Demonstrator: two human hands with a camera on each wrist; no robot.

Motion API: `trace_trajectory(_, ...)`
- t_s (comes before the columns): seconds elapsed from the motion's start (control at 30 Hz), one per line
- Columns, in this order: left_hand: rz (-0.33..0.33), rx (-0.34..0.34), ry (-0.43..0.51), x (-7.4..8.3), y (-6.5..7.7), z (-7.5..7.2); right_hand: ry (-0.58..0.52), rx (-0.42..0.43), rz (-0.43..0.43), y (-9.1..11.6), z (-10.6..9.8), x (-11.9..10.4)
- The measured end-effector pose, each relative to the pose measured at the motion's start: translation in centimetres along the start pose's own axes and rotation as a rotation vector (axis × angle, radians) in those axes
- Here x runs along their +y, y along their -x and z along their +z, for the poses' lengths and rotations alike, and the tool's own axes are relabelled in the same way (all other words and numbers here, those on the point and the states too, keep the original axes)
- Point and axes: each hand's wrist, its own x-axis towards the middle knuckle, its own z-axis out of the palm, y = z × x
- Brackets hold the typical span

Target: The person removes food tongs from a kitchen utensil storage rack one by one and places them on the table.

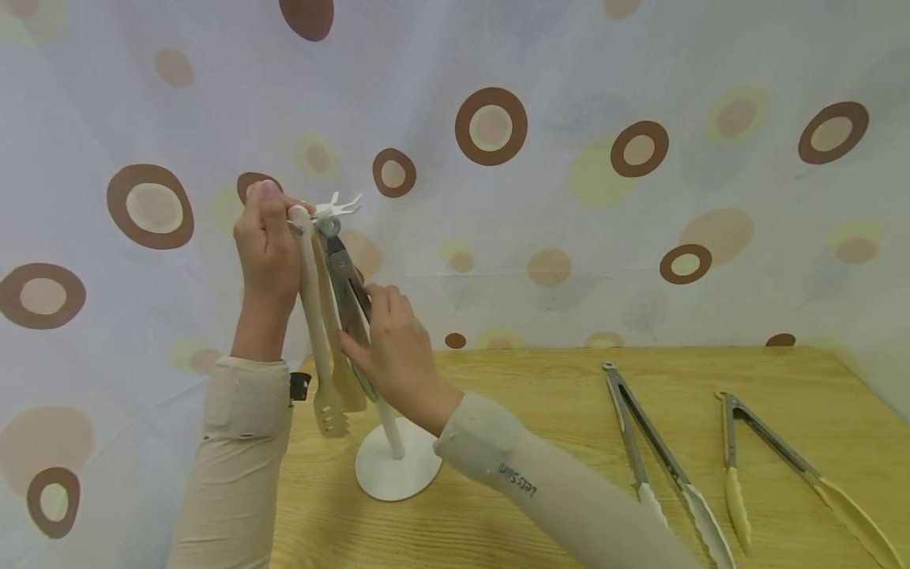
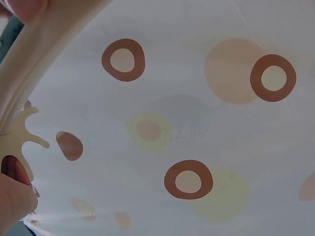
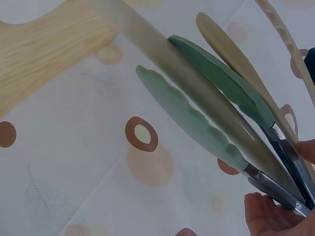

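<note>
A white utensil stand (image 1: 366,472) stands on the table, its hooked top (image 1: 340,209) beside my left hand (image 1: 266,237). That hand grips the hooked top, and the left wrist view has fingers round a hook piece (image 2: 23,135). My right hand (image 1: 401,348) holds a pair of tongs (image 1: 344,280) by its metal arms, with the ring end up at the hooks. In the right wrist view, the tongs' green scalloped tips (image 3: 189,115) spread apart on either side of the pole (image 3: 147,44). A slotted beige utensil (image 1: 329,411) and a tan spatula (image 1: 348,391) hang beside them.
On the right of the wooden table (image 1: 526,427) lie white-tipped tongs (image 1: 661,454) and yellow-tipped tongs (image 1: 782,453), both spread apart. A patterned curtain (image 1: 554,213) hangs behind the table. A small black object (image 1: 300,386) shows by the left wrist.
</note>
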Motion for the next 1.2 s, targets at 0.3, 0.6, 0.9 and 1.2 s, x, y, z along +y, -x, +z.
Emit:
trace_trajectory(0.3, -0.006, -0.007, 0.011, 0.1, 0.0, 0.2, -0.065, -0.029, 0.042, 0.5, -0.2, 0.0)
trace_trajectory(0.6, 0.007, -0.009, 0.028, 0.1, 0.0, 0.5, -0.094, -0.017, 0.036, 0.5, -1.1, 0.3)
trace_trajectory(0.9, 0.027, -0.008, 0.002, -0.3, 0.0, 0.3, -0.131, -0.047, 0.073, 0.3, -2.0, 0.3)
trace_trajectory(1.2, 0.03, -0.015, -0.008, -0.5, 0.1, -0.2, -0.157, -0.047, 0.057, 0.3, -2.1, 0.2)
